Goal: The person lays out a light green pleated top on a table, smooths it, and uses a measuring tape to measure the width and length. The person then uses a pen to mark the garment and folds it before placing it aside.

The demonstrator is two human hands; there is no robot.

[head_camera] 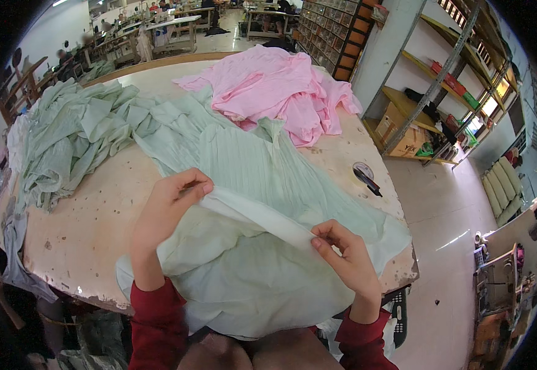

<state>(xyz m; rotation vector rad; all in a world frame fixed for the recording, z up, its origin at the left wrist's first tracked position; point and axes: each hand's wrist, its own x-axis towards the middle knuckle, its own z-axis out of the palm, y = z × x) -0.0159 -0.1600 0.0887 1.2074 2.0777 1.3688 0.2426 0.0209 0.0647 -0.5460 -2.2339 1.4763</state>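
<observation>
A pale green pleated garment (250, 157) lies spread over the table in front of me, its lower part hanging over the near edge toward my lap. My left hand (171, 199) pinches one end of a folded whitish fabric band (259, 215) on this garment between thumb and fingers. At the band's other end, my right hand (342, 249) grips the cloth the same way. Between the two hands the band runs taut and slants down to the right. Loose folds of thin green cloth (268, 277) bunch below it.
The worn wooden table (88, 240) carries a heap of green fabric (74, 129) at left and pink garments (273, 88) at the back. A black-handled tool (366, 180) lies on a round clear object at right. Metal shelving (435, 88) stands beyond. People sit at distant worktables.
</observation>
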